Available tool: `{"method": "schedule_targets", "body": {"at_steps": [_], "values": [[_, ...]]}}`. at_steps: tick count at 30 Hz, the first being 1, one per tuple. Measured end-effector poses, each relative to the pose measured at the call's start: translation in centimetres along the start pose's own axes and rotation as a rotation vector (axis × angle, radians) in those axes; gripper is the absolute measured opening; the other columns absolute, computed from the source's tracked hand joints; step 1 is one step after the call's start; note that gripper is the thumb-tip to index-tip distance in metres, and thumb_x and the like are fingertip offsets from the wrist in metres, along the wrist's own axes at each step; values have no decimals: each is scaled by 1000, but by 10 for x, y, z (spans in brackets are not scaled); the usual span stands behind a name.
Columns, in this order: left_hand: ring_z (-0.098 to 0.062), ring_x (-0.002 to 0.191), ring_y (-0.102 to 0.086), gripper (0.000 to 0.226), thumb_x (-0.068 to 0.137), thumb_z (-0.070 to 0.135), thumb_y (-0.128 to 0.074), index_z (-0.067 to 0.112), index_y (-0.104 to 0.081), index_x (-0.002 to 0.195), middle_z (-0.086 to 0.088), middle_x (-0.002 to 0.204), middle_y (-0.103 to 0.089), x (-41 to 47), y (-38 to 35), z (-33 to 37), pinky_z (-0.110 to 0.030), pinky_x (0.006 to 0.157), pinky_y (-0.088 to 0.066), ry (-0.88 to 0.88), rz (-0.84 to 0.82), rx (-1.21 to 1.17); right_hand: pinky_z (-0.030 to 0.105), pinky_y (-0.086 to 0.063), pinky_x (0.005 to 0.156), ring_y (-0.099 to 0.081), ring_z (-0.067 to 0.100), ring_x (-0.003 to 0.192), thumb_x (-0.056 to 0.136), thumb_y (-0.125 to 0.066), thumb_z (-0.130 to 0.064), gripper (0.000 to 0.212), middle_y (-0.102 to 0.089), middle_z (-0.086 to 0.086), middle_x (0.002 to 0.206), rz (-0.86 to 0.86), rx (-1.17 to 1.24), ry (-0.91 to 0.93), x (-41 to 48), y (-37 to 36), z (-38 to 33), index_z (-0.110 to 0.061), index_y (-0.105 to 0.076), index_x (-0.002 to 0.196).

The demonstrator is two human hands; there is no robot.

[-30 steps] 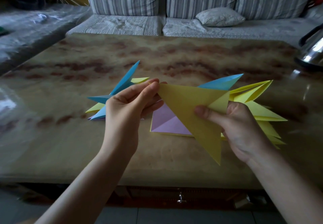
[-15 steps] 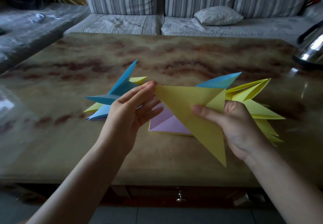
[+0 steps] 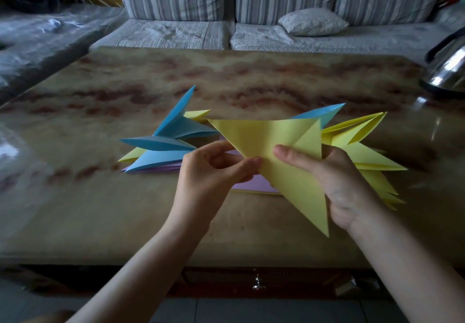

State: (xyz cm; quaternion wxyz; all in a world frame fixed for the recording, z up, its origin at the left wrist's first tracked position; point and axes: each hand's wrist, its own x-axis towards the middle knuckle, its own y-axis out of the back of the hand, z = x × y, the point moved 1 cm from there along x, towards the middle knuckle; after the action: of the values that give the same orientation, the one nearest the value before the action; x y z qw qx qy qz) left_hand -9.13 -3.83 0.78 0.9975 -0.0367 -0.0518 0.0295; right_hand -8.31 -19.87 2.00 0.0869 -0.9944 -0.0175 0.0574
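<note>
Table (image 3: 100,209) underneath; yellow paper (image 3: 271,141) held above its six o'clock side, probably light, thin, easily creased. Left hand (image 3: 208,174) pinches the sheet's nine o'clock edge, right hand (image 3: 347,184) pinches three o'clock; best gripped by edges, not points.

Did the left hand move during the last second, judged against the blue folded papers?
Yes. The left hand shifted right, down the yellow paper, away from the blue folded papers.

Folded yellow paper (image 3: 270,144), pointed triangular flaps, 1 tip downward, aloft above the table's near edge
</note>
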Motion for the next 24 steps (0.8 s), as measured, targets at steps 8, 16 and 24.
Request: {"method": "schedule_targets", "body": {"at_steps": [8, 16, 24], "values": [[-14, 65, -67, 24, 70, 8, -75, 4, -72, 94, -12, 73, -73, -1, 0, -3, -22, 66, -55, -1, -3, -16, 36, -58, 62, -71, 32, 69, 58, -75, -11, 24, -72, 21, 79, -181, -123, -106, -1, -2, 4, -5, -74, 81], [-10, 63, -68, 16, 69, 8, -77, 11, -71, 83, 0, 65, -72, -2, -2, -2, -22, 67, -56, -32, 49, -14, 38, -59, 67, -71, 31, 66, 58, -77, -7, 33, -72, 22, 76, -95, -115, -33, -1, -5, 5, 3, -71, 89], [-12, 67, -70, 33, 72, 3, -72, 3, -68, 105, -7, 74, -74, 9, 14, 7, -17, 63, -54, 32, 156, -206, 49, -56, 84, -72, 33, 78, 44, -86, -19, 50, -74, 18, 82, -34, -211, -49, 0, 3, 6, 1, -72, 88]]}}
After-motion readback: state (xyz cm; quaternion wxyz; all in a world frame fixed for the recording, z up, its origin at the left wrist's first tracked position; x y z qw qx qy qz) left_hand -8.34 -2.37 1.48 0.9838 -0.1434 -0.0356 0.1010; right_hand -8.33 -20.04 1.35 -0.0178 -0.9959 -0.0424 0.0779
